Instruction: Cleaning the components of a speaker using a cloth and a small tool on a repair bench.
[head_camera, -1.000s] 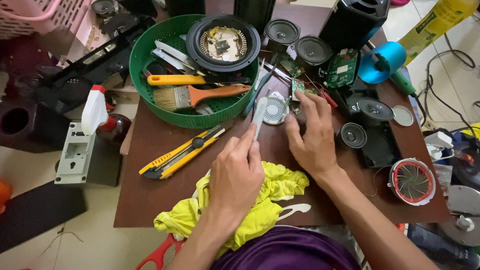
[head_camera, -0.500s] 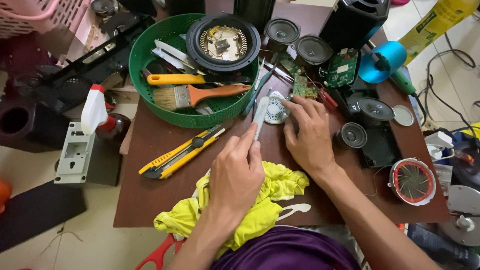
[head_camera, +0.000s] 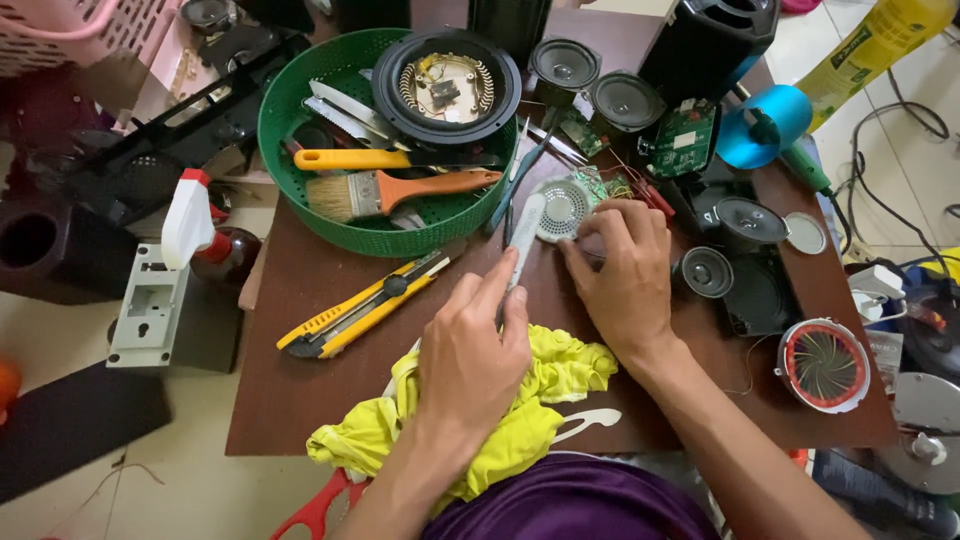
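Pinching one slim grey metal tool (head_camera: 524, 240), the left hand (head_camera: 470, 350) is clamped on its handle near the brown table's (head_camera: 300, 400) front edge. The right hand (head_camera: 625, 265) presses closed fingers on one round white perforated grille (head_camera: 562, 208) at mid-table. One green round basket (head_camera: 290, 170) fills the far-left corner; four loose black speaker cones crowd the right side. One yellow utility knife (head_camera: 360, 303) lies in the open room left of the hands.

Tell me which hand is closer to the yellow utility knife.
Left. The left hand is just right of the yellow utility knife, apart from it; the right hand is farther right, by the round grille.
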